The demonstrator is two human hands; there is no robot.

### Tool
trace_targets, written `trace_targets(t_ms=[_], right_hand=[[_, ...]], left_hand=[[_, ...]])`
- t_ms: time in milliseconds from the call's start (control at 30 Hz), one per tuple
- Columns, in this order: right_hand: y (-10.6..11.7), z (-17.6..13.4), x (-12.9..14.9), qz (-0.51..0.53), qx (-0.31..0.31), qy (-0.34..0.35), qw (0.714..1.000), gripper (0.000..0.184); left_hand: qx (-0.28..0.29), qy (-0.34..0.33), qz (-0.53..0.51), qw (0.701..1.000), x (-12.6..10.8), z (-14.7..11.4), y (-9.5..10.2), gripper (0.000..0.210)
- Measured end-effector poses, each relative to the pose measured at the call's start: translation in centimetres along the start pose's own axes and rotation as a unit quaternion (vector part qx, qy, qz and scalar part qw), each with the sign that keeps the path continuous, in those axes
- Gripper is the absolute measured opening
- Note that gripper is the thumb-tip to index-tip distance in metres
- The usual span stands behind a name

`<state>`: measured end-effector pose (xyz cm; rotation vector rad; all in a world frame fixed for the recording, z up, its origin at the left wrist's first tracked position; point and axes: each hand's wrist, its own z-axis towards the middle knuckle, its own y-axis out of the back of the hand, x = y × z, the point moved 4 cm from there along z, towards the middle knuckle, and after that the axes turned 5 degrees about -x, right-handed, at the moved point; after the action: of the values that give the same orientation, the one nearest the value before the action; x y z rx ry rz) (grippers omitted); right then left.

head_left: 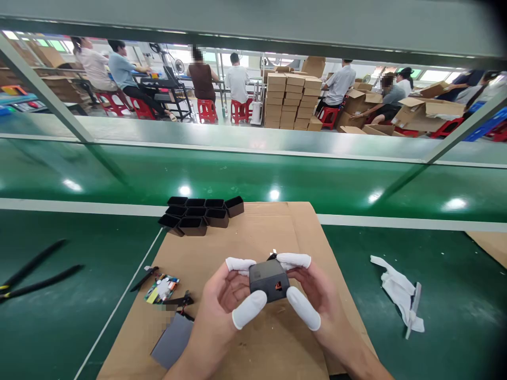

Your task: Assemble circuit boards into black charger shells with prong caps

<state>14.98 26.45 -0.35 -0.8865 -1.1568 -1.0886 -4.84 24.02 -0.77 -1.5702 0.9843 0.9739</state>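
Between my two hands is a small black plastic casing, held just above a cardboard sheet. Its near end has a small cutout with something reddish inside. My left hand grips the casing's left side, thumb in front and fingers behind. White finger cots cover some fingertips. My right hand pinches the right side in the same way. A small dark part with a white tip pokes up behind the casing. Left of my left hand lie a circuit board with black wires and a grey flat block.
Several open black casings stand grouped at the cardboard's far left. Black-handled pliers lie on the green bench at left. A crumpled white wrapper lies at right. Beyond the frame's bars, people sit near stacked cartons.
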Motion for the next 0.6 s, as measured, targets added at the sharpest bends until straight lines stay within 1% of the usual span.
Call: trace_targets(t_ms=[100, 233, 333, 400, 433, 500, 533, 600], right_hand=[[-0.3, 0.1, -0.1, 0.007, 0.002, -0.022, 1.0, 0.036], [-0.3, 0.3, -0.2, 0.007, -0.02, -0.052, 0.998, 0.037], [0.0, 0.4, -0.2, 0.018, -0.027, -0.05, 0.998, 0.035], [0.1, 0.5, -0.1, 0.034, -0.014, -0.015, 0.999, 0.037], [0.2, 0.6, 0.1, 0.044, -0.005, 0.011, 0.999, 0.04], [0.3, 0.6, 0.6, 0.068, 0.0, 0.063, 0.996, 0.045], [0.4, 0.6, 1.0, 0.079, -0.011, 0.082, 0.993, 0.047], [0.8, 0.8, 2.3, 0.096, -0.057, 0.095, 0.989, 0.048]], left_hand=[[-0.027, 0.007, -0.007, 1.0, -0.1, 0.1, -0.2, 0.054], [-0.055, 0.019, -0.005, 0.998, 0.1, -0.1, -0.5, 0.055], [-0.044, 0.04, -0.022, 0.998, 0.3, -0.3, -0.9, 0.048], [-0.017, 0.053, -0.041, 0.998, 0.3, -0.3, -1.2, 0.039], [0.004, 0.048, -0.048, 0.998, 0.2, -0.2, -1.4, 0.035], [0.039, 0.0, -0.042, 0.998, -0.7, -0.2, -1.8, 0.034], [0.044, -0.041, -0.024, 0.998, -1.3, -0.3, -2.0, 0.039], [0.032, -0.128, 0.039, 0.991, -3.2, -0.8, -2.2, 0.048]])
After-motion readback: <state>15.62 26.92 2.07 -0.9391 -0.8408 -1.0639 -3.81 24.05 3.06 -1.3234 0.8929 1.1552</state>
